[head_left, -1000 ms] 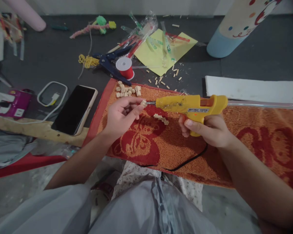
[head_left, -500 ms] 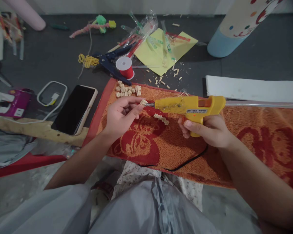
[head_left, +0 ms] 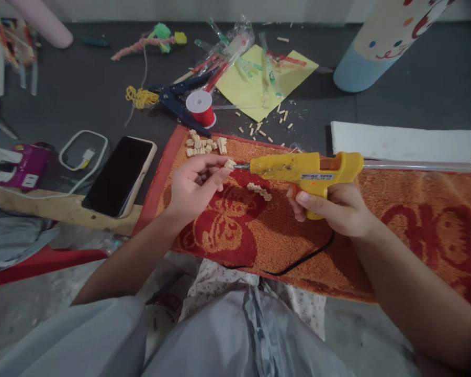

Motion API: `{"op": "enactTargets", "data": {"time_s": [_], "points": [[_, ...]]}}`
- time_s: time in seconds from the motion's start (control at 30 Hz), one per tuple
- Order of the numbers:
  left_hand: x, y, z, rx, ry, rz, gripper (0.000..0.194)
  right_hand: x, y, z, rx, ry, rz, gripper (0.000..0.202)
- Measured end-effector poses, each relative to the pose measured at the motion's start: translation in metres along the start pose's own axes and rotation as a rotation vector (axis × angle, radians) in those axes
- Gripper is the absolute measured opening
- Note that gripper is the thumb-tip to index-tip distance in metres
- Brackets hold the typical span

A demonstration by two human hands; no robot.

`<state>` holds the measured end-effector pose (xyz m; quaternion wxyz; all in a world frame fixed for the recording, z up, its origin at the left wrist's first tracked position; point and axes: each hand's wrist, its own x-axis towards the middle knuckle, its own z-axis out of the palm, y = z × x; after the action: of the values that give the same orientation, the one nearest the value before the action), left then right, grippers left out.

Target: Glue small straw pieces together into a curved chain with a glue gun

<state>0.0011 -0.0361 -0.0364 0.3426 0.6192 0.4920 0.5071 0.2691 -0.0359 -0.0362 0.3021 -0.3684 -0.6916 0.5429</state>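
Note:
Between the thumb and fingers of my left hand (head_left: pixel 196 186) is a small pale wooden piece (head_left: pixel 230 164). My right hand (head_left: pixel 333 207) is wrapped around the handle of a yellow glue gun (head_left: pixel 286 167), whose metal tip points left and meets the wooden piece. A clear glue stick (head_left: pixel 419 165) runs out of the gun's back. Below the nozzle, a short row of joined wooden bits (head_left: pixel 259 191) lies on the orange and red towel (head_left: pixel 290 241). Behind my left hand sits a cluster of similar wooden pieces (head_left: pixel 200 144).
A spool of red thread (head_left: pixel 201 109) and dark blue pliers (head_left: pixel 176 99) lie behind the towel. Loose wooden bits scatter near a yellow paper (head_left: pixel 251 104). A phone (head_left: pixel 120 175) is at left; a bottle (head_left: pixel 365 57) and white board (head_left: pixel 408 142) are at right.
The glue gun has shifted very slightly to the right, its tip still at the wooden piece. Otherwise both hands hold nearly the same pose.

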Motion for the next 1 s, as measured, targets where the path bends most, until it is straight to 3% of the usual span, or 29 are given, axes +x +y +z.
{"op": "enactTargets", "data": {"time_s": [0.3, 0.53, 0.73, 1.0], "points": [[0.001, 0.000, 0.000, -0.030, 0.012, -0.002, 0.040, -0.001, -0.004, -0.001, 0.029, 0.003, 0.022, 0.047], [0.003, -0.003, -0.002, -0.133, 0.016, -0.076, 0.039, 0.004, -0.013, 0.005, 0.171, 0.084, -0.014, 0.024], [0.003, -0.003, -0.003, -0.105, 0.026, -0.078, 0.038, 0.008, -0.012, 0.001, -0.159, 0.238, 0.012, 0.021], [0.001, 0.004, -0.002, 0.041, 0.016, -0.081, 0.035, -0.012, -0.024, -0.018, -0.507, 0.272, 0.144, 0.033]]}}
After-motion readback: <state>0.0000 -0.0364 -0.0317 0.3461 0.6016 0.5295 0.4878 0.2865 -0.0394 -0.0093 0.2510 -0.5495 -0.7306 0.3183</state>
